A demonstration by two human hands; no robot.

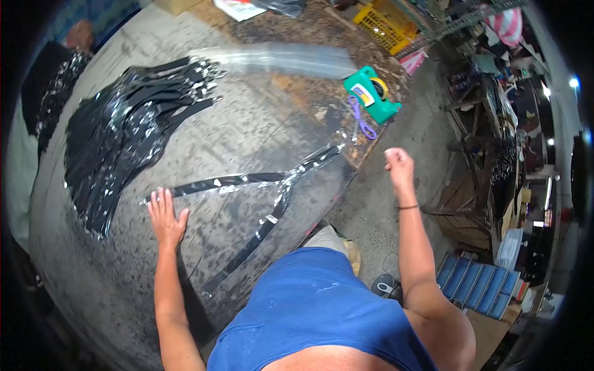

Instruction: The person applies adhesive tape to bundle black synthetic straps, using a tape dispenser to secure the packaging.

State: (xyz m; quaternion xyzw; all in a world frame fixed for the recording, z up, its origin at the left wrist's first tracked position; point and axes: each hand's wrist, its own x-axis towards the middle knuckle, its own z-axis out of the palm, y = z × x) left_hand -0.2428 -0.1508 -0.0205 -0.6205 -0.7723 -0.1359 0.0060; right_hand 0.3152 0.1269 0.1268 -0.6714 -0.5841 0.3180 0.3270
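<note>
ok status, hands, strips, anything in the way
Black strips splayed in a Y. Left hand at one end. Right hand curled, off table. Purple scissors just clear.

The pile of black strips looks sheathed in glossy clear plastic, full of hard glints; the forked black length shines likewise. Transparent film lies smooth and sleek. The bench is matt, stained grey with rough, worn brown patches. The green dispenser and yellow basket appear plastic, the blue top soft matt cloth, the floor dull concrete.
</note>
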